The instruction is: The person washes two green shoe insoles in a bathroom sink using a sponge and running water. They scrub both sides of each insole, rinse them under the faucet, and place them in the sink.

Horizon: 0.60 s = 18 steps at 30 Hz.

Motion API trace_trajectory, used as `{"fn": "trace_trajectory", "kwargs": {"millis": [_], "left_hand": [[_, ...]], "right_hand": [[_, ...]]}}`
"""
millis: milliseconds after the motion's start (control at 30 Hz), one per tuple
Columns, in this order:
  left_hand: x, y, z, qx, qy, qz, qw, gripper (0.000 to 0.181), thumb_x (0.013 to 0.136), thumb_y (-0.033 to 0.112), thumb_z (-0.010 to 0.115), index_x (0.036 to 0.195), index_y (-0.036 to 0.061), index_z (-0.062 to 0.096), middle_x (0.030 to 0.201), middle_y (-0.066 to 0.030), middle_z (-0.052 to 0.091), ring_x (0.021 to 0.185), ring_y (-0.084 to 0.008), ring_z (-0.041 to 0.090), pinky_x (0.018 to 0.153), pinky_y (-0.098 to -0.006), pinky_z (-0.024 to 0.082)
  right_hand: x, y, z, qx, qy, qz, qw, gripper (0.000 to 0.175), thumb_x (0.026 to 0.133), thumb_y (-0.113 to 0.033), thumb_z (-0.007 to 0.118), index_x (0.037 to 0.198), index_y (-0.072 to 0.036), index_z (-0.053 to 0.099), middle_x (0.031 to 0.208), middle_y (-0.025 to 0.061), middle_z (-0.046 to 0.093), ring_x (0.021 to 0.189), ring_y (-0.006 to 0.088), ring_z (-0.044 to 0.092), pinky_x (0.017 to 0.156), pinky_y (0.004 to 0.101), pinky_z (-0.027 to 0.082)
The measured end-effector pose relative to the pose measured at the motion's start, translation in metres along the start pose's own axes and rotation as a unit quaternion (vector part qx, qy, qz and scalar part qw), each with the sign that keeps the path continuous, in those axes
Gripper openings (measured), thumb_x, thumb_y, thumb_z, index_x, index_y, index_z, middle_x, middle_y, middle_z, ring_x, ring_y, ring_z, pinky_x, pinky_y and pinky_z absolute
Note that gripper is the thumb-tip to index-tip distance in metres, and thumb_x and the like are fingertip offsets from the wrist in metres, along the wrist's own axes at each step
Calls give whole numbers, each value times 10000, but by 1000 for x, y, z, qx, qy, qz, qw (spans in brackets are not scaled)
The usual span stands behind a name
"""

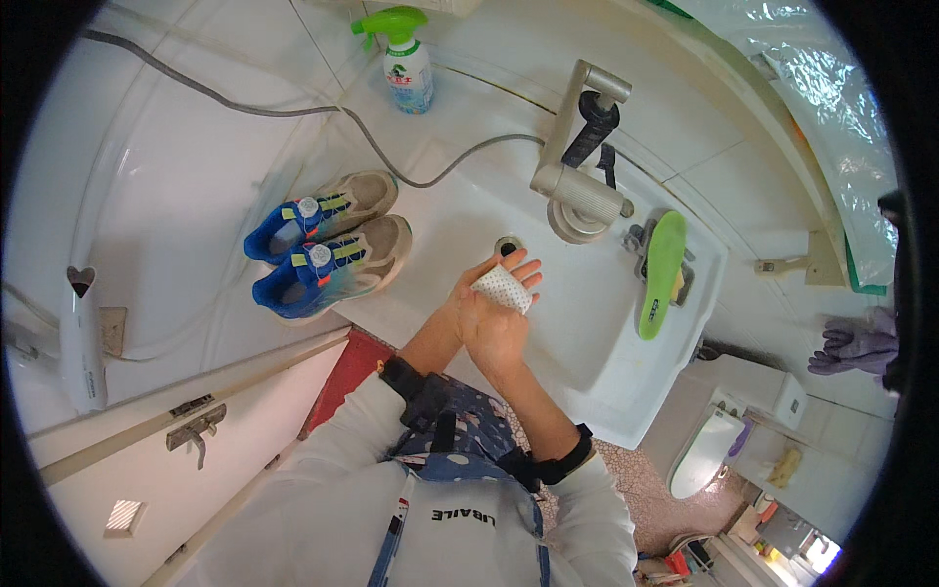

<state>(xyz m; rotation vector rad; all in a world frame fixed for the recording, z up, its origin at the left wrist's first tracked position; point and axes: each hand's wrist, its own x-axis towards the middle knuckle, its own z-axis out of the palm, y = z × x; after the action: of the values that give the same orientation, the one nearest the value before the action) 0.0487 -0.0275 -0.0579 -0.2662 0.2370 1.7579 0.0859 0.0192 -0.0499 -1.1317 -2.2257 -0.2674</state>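
Both my hands are over the white sink basin (579, 330), near its drain. My left hand (525, 270) is palm up with its fingers apart. A white, dark-dotted piece of sheet material (503, 287) lies across that palm, and my right hand (495, 329) is closed on its near end. Whether it is a cloth or part of an insole, I cannot tell. Left of the basin stand two blue and beige sneakers (323, 268) side by side. A green insole (664, 275) rests on a dish at the basin's right side, partly covering a dark object and something yellow.
A metal faucet (579, 198) with a black handle rises behind the basin. A grey hose (352, 117) runs from it to the left. Against the tiled wall stands a green-topped spray bottle (409, 77). A door (242, 440) is at lower left, a toilet (704, 451) at lower right.
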Motion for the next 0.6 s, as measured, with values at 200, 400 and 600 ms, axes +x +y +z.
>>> {"fn": "trace_trajectory", "kwargs": {"millis": [200,400,600], "left_hand": [[4,2,5,-4,-14,-1,1000,471,967,331,357,1337,40,380,1324,-150,450,1198,-241,446,1015,-395,350],[8,3,3,53,71,-41,995,468,967,300,324,1335,16,384,1348,-171,429,1220,-266,435,1035,-404,337],[16,8,-5,10,-14,-38,999,435,965,270,354,1313,16,410,1271,-166,502,1162,-266,487,1001,-407,373]], "right_hand": [[17,-13,-26,105,-386,82,913,348,930,-268,432,1207,-77,522,1206,192,543,1079,318,560,855,447,470],[-4,16,-5,148,-287,8,946,295,886,-283,514,804,-24,629,802,206,625,713,358,626,595,444,495],[5,26,-16,372,-4,-185,910,303,880,-232,511,641,-57,573,605,136,604,534,309,614,442,402,463]]}}
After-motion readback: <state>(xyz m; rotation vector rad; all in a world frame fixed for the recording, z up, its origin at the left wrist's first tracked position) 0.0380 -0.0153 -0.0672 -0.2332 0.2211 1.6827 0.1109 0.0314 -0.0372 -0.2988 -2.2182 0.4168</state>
